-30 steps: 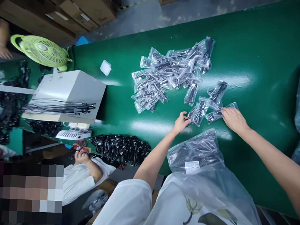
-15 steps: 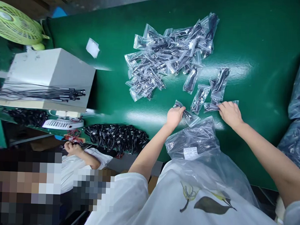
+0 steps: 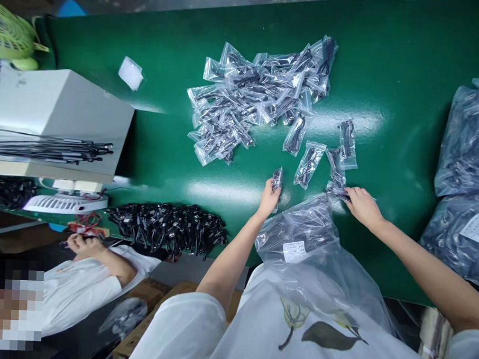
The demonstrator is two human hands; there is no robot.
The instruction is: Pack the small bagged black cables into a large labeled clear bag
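Observation:
My left hand (image 3: 269, 198) is closed around a small clear bag with a black cable (image 3: 277, 179), held upright over the table. My right hand (image 3: 361, 206) pinches another bagged cable (image 3: 337, 193) lying flat near the front edge. Between my hands and nearer my body is a large clear plastic bag (image 3: 315, 222) with a white label, dark bagged contents in its far end and its loose end over my lap. Just beyond my hands lie single bagged cables, one (image 3: 309, 164) in the middle and one (image 3: 347, 144) to the right.
A heap of bagged cables (image 3: 263, 88) covers the far middle of the green table (image 3: 387, 59). Full large bags (image 3: 467, 142) stand at the right. Loose black cables (image 3: 169, 227), a white box (image 3: 87, 114) and a green fan (image 3: 11, 32) are left, beside a co-worker's hand (image 3: 86, 245).
My left hand has turned its bagged cable from lying slanted to upright. One bagged cable at the right now lies apart from the one beneath it. The whole view has shifted a little.

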